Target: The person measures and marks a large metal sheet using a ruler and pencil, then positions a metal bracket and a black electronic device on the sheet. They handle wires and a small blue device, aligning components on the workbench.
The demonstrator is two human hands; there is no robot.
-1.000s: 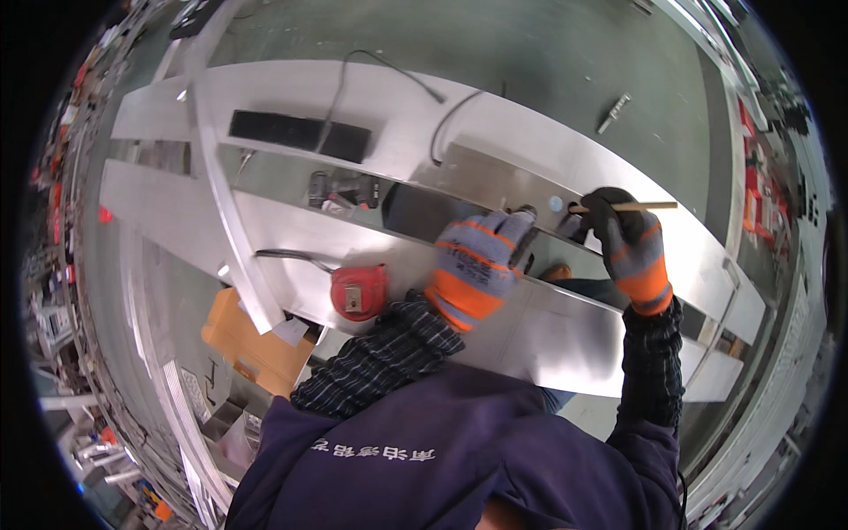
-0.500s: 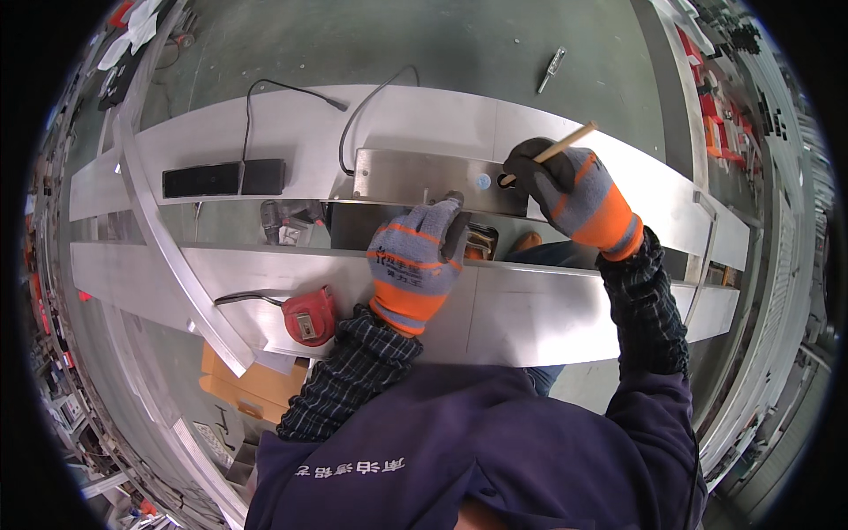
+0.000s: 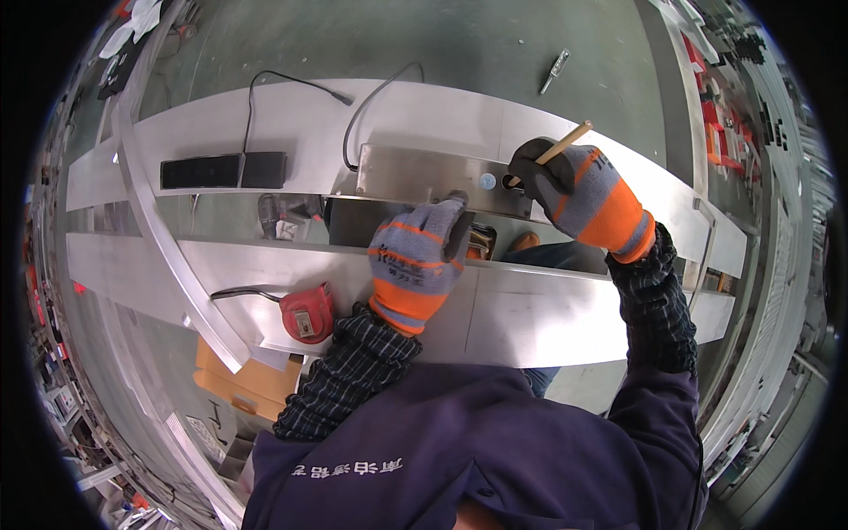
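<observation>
1. the right hand (image 3: 587,194) is gloved in grey and orange; its forearm rises from the lower right and the wrist turns inward, so the fingers point left.
2. the right fingers are closed round a wooden stick (image 3: 570,141), which leans: its upper end juts up and right past them, and its lower end is at a dark hole (image 3: 510,182) in the metal bar (image 3: 411,172).
3. the metal bar lies just left of the right fingers and directly beyond the left ones.
4. the left hand (image 3: 415,261) is back up, its forearm slanting in from the lower left, fingers stretched away from the body and fairly close together.
5. the left fingertips are at the bar's near edge; i cannot tell whether they pinch it.
6. a round pale sticker (image 3: 488,181) sits between the two sets of fingers.
7. a red tape measure (image 3: 307,314) lies left of the left fingers, nearer the body.
</observation>
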